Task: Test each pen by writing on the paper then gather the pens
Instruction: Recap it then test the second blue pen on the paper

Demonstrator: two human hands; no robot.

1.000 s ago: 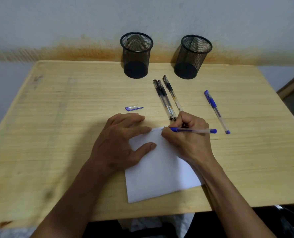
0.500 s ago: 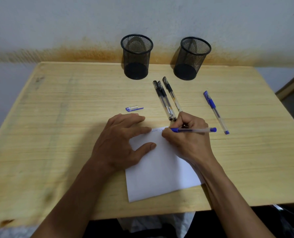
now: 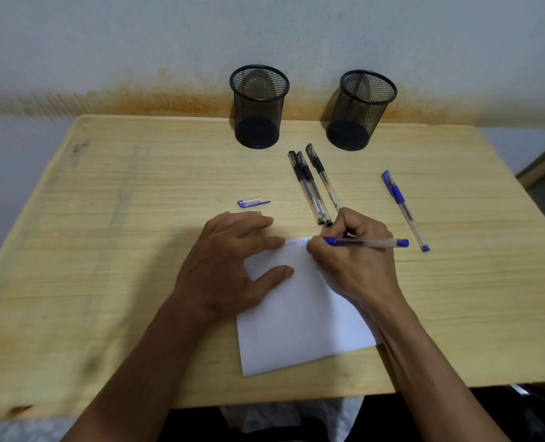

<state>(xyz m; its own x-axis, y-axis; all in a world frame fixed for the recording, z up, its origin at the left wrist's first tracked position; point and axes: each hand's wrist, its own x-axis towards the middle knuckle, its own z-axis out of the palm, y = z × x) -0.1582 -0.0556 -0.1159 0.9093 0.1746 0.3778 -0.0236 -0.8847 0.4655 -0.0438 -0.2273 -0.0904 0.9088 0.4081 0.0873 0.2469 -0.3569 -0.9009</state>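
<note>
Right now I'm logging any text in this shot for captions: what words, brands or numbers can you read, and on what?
Blue handwriting on the paper, near the blue pen in the right hand: too small and blurred to read.
Printed marks on the three black pens: too small to read.
The loose pen cap, the other blue pen and the mesh cups: no text visible.

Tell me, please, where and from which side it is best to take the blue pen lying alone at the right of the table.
Probably pinch the blue pen across its clear barrel near the middle, coming from above. It lies flat on the table, apart from the right hand, with bare wood on both sides.
</note>
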